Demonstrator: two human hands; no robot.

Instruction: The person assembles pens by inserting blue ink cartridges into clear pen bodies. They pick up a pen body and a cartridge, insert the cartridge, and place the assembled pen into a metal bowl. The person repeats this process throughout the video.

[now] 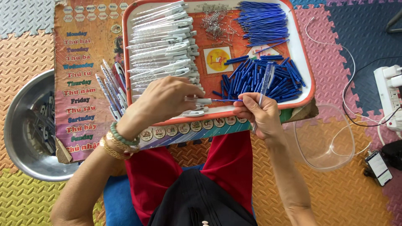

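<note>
- A slim white plastic pen barrel (201, 101) is being pinched by the left hand (165, 100), fingers closed narrowly.
- A thin blue refill (228, 100), just beyond those fingertips, is being gripped by the right hand (259, 115), with a clear-blue pen (265, 81) alongside.

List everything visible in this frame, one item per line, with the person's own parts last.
tray: one, orange-rimmed, top centre
white pen barrels: many, tray left
springs: pile, silver, tray top
blue refills: heap, tray top right
blue pen parts: heap, tray right
assembled pens: several, left of tray
metal basin: one, far left
clear bowl: one, right
phone: one, lower right
left hand: holds white barrel
right hand: holds clear blue pen
</note>
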